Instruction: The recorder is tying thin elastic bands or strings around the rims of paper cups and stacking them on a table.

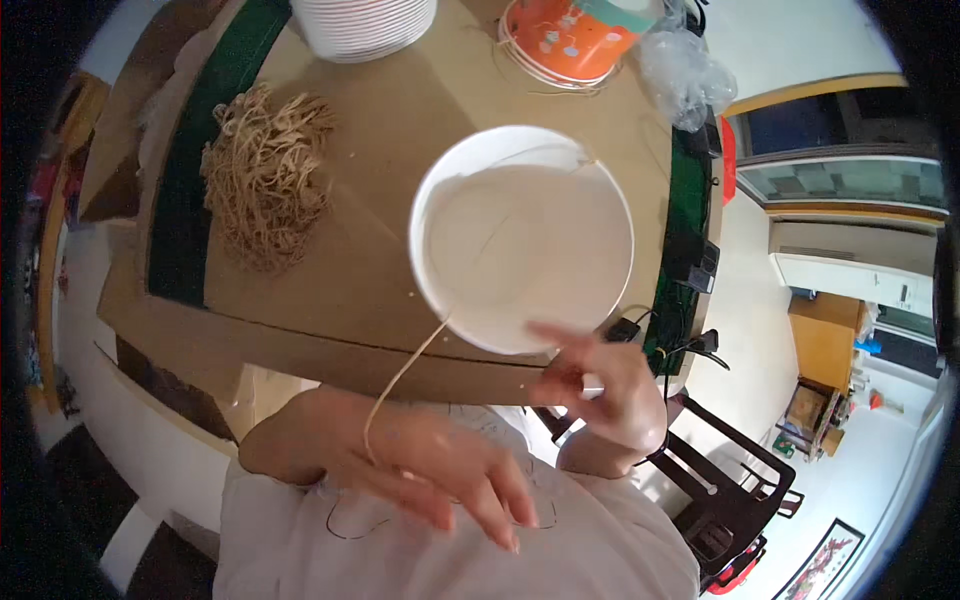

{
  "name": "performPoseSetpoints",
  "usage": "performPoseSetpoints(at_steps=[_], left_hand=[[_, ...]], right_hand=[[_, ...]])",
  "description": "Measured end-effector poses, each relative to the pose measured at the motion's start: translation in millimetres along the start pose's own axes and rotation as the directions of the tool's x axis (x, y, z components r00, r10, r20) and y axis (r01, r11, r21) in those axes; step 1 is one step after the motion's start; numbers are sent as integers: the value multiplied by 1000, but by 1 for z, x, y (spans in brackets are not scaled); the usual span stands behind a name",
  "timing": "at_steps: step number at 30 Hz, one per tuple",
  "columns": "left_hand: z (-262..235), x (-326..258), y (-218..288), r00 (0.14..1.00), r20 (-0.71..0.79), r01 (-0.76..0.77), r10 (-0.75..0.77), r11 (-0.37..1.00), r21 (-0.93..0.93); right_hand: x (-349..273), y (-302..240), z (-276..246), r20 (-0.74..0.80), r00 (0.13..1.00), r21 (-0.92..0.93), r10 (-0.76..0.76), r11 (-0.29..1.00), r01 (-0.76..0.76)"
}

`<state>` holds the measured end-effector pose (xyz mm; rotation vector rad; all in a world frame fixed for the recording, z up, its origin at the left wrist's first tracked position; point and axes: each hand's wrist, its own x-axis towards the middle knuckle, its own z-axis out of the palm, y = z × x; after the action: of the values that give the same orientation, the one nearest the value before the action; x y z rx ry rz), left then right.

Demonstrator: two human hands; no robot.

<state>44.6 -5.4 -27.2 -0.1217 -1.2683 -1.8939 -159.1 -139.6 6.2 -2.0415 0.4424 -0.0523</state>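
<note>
A large white paper bucket point(622, 235) stands mouth up at the table's near edge. From the lower left of its rim a thin tan string point(404, 368) runs down to my left hand point(440, 465). That hand is over my lap, somewhat blurred, its fingers stretched and apart; the string passes along its thumb side. My right hand point(612, 390) is at the bucket's near right side, index finger pointing left by the rim. Its index finger and thumb look apart, with a white patch between that I cannot make out. A bit of string also shows at the rim's far right.
A tangled heap of tan string point(268, 180) lies on the left of the brown table point(350, 250). A white bucket stack point(365, 25) and an orange patterned bucket point(565, 40) stand at the back. Clear plastic point(685, 75), black plugs point(700, 265) and a dark chair point(735, 480) are on the right.
</note>
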Motion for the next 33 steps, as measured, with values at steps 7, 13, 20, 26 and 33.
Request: performPoseSetpoints(at_steps=[7, 13, 20, 26, 33], left_hand=[[16, -5, 3, 980, -185, 77, -68, 996, 45], [12, 10, -11, 591, -404, -88, 698, 553, 828], [3, 13, 6, 727, -348, 251, 593, 242, 937], [8, -1, -16, 709, -471, 363, 524, 301, 882], [1, 13, -37, 587, -597, 57, 547, 708, 704]], right_hand=[[35, 27, -9, -391, 917, 4, 82, 996, -87], [10, -9, 31, -725, 677, 129, -126, 941, 314], [23, -16, 79, -313, 840, 193, -442, 837, 512], [1, 12, 94, -372, 926, 549, -60, 790, 272], [9, 3, 103, -374, 906, 365, -196, 867, 339]])
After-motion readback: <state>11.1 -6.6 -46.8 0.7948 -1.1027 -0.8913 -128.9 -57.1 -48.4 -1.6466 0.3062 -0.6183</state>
